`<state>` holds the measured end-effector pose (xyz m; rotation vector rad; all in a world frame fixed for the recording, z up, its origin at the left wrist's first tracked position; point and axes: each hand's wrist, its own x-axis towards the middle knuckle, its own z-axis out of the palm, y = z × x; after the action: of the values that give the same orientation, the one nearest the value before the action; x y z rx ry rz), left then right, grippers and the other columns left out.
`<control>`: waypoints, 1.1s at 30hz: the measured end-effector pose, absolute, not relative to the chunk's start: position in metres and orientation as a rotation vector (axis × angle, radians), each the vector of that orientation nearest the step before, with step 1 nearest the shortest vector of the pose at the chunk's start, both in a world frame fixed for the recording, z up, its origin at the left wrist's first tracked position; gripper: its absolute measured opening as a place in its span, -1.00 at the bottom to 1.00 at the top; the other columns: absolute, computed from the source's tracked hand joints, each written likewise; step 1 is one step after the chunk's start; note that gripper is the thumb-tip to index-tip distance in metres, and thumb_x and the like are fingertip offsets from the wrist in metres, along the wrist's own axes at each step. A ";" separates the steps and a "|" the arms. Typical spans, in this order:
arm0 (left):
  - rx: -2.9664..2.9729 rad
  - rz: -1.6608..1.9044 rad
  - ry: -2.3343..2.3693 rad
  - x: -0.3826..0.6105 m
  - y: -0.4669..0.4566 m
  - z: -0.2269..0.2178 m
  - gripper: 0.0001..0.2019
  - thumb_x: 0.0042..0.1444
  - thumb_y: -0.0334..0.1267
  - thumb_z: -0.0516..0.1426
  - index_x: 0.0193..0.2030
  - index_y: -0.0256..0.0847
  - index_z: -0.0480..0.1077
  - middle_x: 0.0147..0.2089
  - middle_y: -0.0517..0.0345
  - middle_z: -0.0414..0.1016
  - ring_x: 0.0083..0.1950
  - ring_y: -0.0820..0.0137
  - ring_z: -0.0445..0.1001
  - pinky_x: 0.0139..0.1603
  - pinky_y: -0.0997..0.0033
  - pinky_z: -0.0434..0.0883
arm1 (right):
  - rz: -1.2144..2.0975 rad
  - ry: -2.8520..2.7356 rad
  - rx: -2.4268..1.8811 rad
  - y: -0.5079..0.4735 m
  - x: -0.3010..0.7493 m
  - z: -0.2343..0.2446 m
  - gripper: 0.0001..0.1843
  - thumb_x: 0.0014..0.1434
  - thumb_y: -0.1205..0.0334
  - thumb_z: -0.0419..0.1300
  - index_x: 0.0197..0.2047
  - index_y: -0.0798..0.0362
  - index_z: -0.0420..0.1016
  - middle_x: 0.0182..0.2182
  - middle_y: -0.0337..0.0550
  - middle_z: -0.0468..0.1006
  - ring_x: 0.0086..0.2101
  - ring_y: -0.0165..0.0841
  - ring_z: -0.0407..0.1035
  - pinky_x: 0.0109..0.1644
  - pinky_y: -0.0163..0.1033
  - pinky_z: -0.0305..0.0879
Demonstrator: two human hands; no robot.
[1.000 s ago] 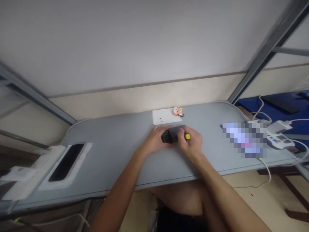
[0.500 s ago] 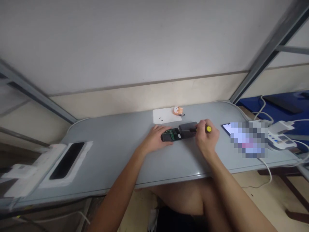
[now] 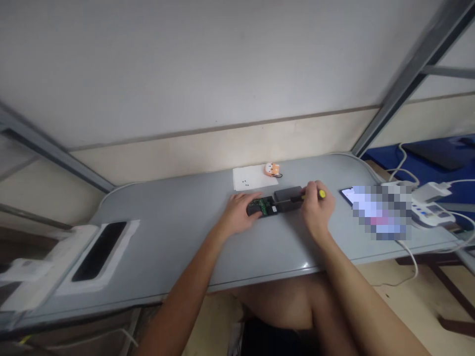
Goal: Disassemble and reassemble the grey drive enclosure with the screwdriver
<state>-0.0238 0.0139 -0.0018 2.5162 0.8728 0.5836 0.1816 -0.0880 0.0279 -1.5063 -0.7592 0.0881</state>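
Yellow and black, the screwdriver (image 3: 297, 199) sits in your right hand (image 3: 316, 205), your fingers closed around its handle so that the yellow butt shows beyond your fist. Its shaft points left, at a low slant, over the dark device (image 3: 270, 213) that lies opened on the grey desk (image 3: 178, 222) in front of you. The tip is by the right end of the green circuit board (image 3: 264, 203) — whether it touches anything there, you cannot tell from this height. Your left hand (image 3: 239, 210) is clamped on the device's left end, fingers along the far side and thumb on the near side. A small white label shows on the device, just right of the board.

Just behind the device's right part lies a dark grey block (image 3: 287, 193), close to your right hand. Farther back, a white sheet (image 3: 252, 174) carries a few tiny dark specks (image 3: 245, 183) near its left front corner, and an orange and white figure (image 3: 272, 170) with a dark loop sits at its right end. Well off to your left rests a black phone (image 3: 99, 251); to your right, a lit phone (image 3: 374, 212), partly pixelated, lies beside a white power strip (image 3: 432, 212).
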 end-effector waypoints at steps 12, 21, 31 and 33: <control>2.513 0.575 0.774 -0.011 0.006 -0.005 -0.31 0.17 -0.02 0.37 0.41 0.06 0.29 0.34 0.03 0.49 0.34 0.10 0.44 0.47 -0.06 0.07 | 0.009 -0.717 -1.567 -0.090 0.198 0.027 -0.61 0.29 0.17 0.07 -0.57 0.02 0.41 -0.63 -0.27 0.32 -0.50 -0.36 0.24 -0.39 -0.24 0.11; 2.377 0.710 0.756 -0.006 0.010 -0.010 -0.31 0.06 -0.14 0.46 0.32 0.06 0.38 0.29 0.04 0.54 0.33 0.09 0.46 0.47 -0.16 0.06 | 0.026 -0.705 -1.523 -0.088 0.193 0.028 -0.61 0.28 0.16 0.07 -0.58 0.01 0.38 -0.61 -0.26 0.34 -0.50 -0.37 0.25 -0.39 -0.25 0.13; 1.850 1.074 0.657 -0.003 0.008 0.002 -0.37 0.08 -0.10 0.43 0.28 -0.05 0.40 0.14 -0.03 0.57 0.16 0.20 0.56 0.24 0.11 0.45 | 0.139 -0.786 -1.507 -0.088 0.190 0.026 -0.60 0.29 0.14 0.08 -0.57 0.01 0.42 -0.64 -0.28 0.33 -0.52 -0.38 0.23 -0.40 -0.25 0.12; 1.804 1.182 0.654 -0.009 0.007 0.011 -0.39 0.14 -0.05 0.39 0.29 -0.05 0.37 0.15 -0.04 0.55 0.17 0.20 0.55 0.20 0.14 0.48 | 0.219 -0.855 -1.492 -0.088 0.185 0.024 -0.59 0.31 0.11 0.08 -0.55 0.01 0.42 -0.63 -0.29 0.35 -0.52 -0.38 0.23 -0.40 -0.25 0.13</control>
<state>-0.0089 0.0070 0.0111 1.8042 0.6541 1.1821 0.1852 -0.0877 0.0242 -1.4925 -0.8549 0.2192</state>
